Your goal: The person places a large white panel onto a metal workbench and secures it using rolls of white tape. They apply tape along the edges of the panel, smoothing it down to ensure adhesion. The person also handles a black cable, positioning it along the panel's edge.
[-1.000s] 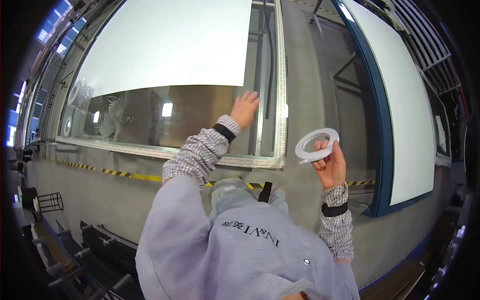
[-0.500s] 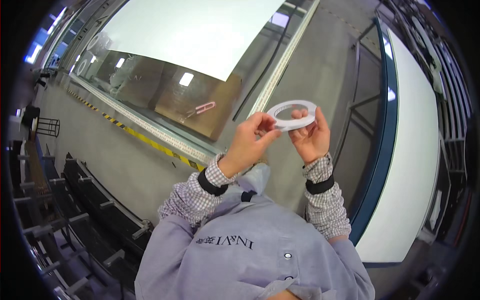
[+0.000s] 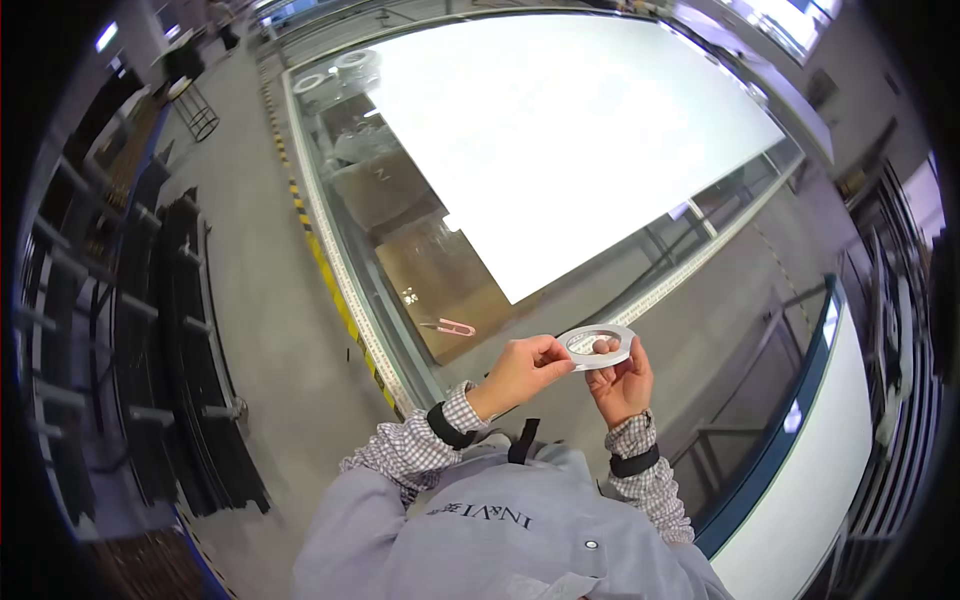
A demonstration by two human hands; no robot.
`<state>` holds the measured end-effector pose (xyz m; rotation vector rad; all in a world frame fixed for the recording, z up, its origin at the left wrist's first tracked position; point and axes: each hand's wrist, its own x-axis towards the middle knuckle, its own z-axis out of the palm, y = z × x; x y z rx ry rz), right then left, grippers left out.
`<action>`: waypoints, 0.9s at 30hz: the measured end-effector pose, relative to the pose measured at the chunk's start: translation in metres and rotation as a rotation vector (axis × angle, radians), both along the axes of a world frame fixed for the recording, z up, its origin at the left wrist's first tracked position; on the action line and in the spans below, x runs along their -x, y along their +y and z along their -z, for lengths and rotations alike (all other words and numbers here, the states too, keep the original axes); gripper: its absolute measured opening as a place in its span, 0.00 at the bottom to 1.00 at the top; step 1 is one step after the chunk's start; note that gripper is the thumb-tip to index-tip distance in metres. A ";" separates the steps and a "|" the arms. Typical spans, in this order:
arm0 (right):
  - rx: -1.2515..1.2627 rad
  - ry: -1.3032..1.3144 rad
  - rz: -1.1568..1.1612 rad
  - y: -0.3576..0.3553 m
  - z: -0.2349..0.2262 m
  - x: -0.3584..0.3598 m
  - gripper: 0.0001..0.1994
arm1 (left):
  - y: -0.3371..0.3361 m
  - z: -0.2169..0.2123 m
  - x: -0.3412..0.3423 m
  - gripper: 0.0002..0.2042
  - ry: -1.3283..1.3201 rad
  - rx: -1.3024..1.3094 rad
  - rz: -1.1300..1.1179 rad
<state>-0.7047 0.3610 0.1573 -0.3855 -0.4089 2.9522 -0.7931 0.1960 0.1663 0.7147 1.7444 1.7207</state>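
Observation:
A white roll of tape, ring-shaped and flat, is held in front of my chest. My right hand grips it from below, with a finger showing through its hole. My left hand pinches the roll's left edge between thumb and fingers. Both wrists wear checked cuffs with black bands, over a grey jacket. Beyond the hands lies a large glass panel partly covered by a white sheet.
A small pink clip-like tool lies on the glass left of my hands. A yellow-black floor stripe runs along the panel's frame. Dark racks stand at the left. A blue-edged white panel is at the right.
My left hand came off the glass frame and joined the right one on the tape roll. The view swung, so the glass panel now lies up and to the left.

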 end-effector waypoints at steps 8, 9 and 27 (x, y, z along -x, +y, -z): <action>0.059 0.052 -0.370 0.045 0.011 0.071 0.16 | 0.026 0.000 0.010 0.05 0.167 0.019 -0.331; 0.038 -0.013 -0.375 0.051 0.011 0.075 0.15 | 0.033 0.001 0.011 0.05 0.174 0.058 -0.354; -0.523 -0.125 -0.586 0.223 0.049 0.185 0.07 | 0.042 0.078 0.086 0.09 0.498 0.649 -0.374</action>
